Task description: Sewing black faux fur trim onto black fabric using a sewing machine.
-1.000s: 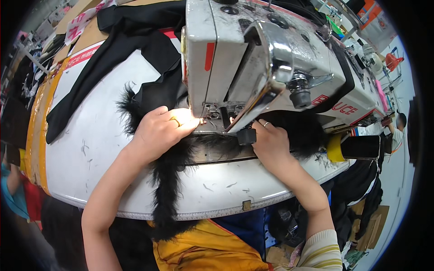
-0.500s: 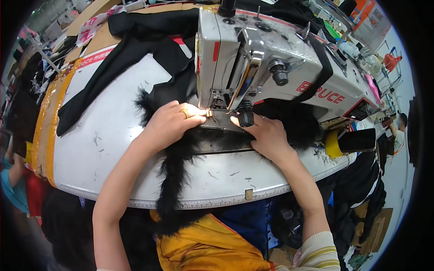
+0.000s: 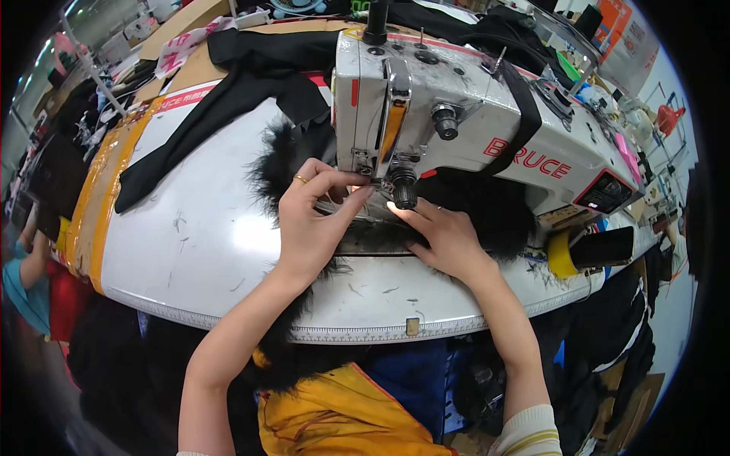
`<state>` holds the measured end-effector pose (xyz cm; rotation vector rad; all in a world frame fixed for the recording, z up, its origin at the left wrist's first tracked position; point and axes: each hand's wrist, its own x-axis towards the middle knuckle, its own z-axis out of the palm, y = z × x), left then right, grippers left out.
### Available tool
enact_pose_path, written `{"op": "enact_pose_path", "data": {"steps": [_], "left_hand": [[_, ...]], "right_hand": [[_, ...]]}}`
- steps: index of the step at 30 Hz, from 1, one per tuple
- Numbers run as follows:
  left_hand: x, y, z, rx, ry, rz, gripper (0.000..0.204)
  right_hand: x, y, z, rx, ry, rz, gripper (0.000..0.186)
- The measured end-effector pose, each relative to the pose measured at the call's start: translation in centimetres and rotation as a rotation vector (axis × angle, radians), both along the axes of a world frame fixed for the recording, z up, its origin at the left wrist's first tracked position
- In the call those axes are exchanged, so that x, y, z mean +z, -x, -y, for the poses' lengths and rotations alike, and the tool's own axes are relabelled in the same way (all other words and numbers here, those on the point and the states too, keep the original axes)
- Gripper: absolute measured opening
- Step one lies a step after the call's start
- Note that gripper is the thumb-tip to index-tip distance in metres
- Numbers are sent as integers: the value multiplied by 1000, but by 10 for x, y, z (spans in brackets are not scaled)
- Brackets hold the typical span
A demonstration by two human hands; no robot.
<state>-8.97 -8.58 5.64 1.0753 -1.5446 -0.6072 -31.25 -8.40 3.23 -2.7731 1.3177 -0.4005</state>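
Note:
A white sewing machine (image 3: 365, 91) stands over black furry trim (image 3: 494, 220), with part hanging over the table's front edge. My left hand (image 3: 315, 220) is raised at the needle area (image 3: 376, 185), thumb and index finger closed together there; what is between them is too small to make out. My right hand (image 3: 449, 243) lies right of the needle on the machine bed and dark material, fingers apart, index fingertip in the lit spot beside the tension knob (image 3: 404, 188). Smooth black fabric (image 3: 167, 159) lies across the left of the white table (image 3: 182, 258).
A yellow-and-black holder (image 3: 563, 251) is at the table's right. Taped cardboard (image 3: 91, 228) edges the left side. Yellow fabric (image 3: 342, 410) and dark cloth lie below the front edge. Another person's arm (image 3: 30, 273) shows at far left; another person's hand (image 3: 673, 228) is at far right.
My left hand has lifted off the material and turned, bringing thumb and index together at the needle. My right hand keeps its place right of the needle. The whole view has shifted slightly.

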Motion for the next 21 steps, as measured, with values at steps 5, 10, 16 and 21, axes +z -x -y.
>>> {"op": "enact_pose_path", "data": {"steps": [5, 10, 16, 21], "left_hand": [[0, -7, -6, 25, 302, 160, 15], [-4, -24, 2, -162, 685, 581, 26], [-27, -18, 20, -183, 161, 522, 21], [-18, 20, -14, -703, -728, -296, 9]], "right_hand": [[0, 2, 0, 22, 2, 51, 63], [-3, 4, 0, 11, -14, 63, 64], [-2, 4, 6, 43, -91, 328, 51], [17, -2, 8, -153, -643, 961, 30]]}}
